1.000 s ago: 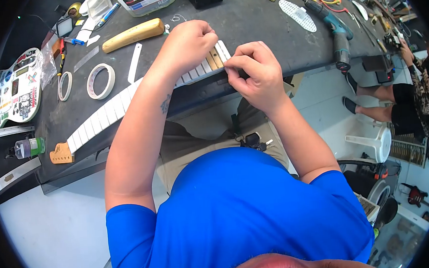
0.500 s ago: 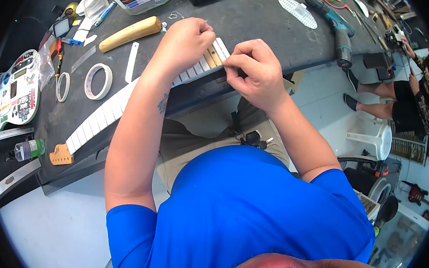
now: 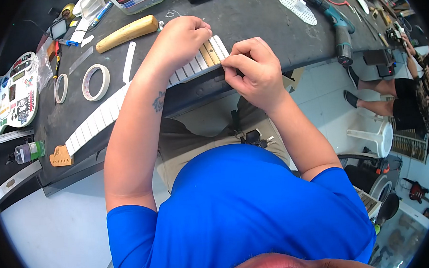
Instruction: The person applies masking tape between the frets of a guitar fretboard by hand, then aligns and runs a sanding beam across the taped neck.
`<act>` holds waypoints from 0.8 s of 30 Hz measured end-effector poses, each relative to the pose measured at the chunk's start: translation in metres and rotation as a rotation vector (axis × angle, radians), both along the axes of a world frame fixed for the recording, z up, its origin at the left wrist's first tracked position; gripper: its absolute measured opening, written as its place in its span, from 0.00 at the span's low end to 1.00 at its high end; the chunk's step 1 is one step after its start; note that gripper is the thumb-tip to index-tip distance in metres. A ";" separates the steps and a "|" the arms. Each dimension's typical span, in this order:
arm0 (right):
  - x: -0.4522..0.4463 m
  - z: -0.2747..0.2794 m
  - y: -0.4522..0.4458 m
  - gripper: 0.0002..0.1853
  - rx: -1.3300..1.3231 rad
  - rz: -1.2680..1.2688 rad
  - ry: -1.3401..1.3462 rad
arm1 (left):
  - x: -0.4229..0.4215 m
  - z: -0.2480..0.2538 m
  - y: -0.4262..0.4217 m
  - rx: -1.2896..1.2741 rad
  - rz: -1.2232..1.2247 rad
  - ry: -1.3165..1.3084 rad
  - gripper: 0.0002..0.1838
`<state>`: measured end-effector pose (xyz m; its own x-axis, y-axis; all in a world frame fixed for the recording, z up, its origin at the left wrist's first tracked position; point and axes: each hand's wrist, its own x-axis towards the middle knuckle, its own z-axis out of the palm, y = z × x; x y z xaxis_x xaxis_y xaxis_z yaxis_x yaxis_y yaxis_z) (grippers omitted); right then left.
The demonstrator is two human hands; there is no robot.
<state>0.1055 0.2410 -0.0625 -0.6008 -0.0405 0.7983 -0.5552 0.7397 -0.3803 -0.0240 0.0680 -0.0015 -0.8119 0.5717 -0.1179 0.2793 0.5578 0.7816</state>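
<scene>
A guitar neck (image 3: pixel 98 116) lies along the front edge of the workbench, its fretboard covered in white strips between the frets. Its light wooden headstock (image 3: pixel 61 156) points left. Near the other end, a bare wooden section (image 3: pixel 210 53) shows between white strips. My left hand (image 3: pixel 184 40) is closed above the far edge of the neck, fingertips curled in beside that section. At the near corner of the neck's right end, my right hand (image 3: pixel 255 72) is closed in a pinch, thumb and forefinger together. What either hand pinches is hidden or too small to see.
Tape rolls (image 3: pixel 96 82), a white flat strip (image 3: pixel 129 62) and a wooden handle-like piece (image 3: pixel 127 33) lie behind the neck. A cordless drill (image 3: pixel 338 33) rests at the right. Another person (image 3: pixel 398 91) stands beyond the bench near a white stool (image 3: pixel 377 136).
My left hand has shifted slightly left, showing a little more of the neck's right end. My right hand stays pinched at the corner. The whole view has moved a little.
</scene>
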 end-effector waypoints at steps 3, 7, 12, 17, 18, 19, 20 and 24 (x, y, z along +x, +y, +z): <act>0.001 -0.001 -0.001 0.14 0.013 -0.006 0.004 | -0.001 0.003 0.000 -0.003 -0.008 -0.022 0.19; 0.000 -0.003 0.000 0.15 0.048 -0.006 0.042 | -0.003 0.002 0.000 -0.015 -0.001 -0.054 0.19; -0.002 -0.006 -0.001 0.15 0.065 -0.012 0.084 | -0.002 0.002 0.001 -0.008 -0.003 -0.048 0.19; -0.002 -0.006 -0.002 0.15 0.061 -0.020 0.091 | -0.002 0.000 0.000 -0.007 -0.010 -0.040 0.19; -0.002 -0.006 -0.002 0.15 0.063 -0.022 0.093 | -0.004 -0.002 0.000 -0.008 -0.009 -0.042 0.19; -0.002 -0.006 -0.002 0.15 0.066 -0.025 0.094 | -0.004 -0.003 0.001 -0.010 -0.008 -0.044 0.19; -0.002 -0.007 -0.002 0.16 0.068 -0.028 0.096 | -0.004 -0.003 0.000 -0.009 -0.010 -0.037 0.19; -0.002 -0.007 -0.002 0.16 0.066 -0.024 0.098 | -0.003 0.000 0.000 -0.021 -0.022 -0.009 0.20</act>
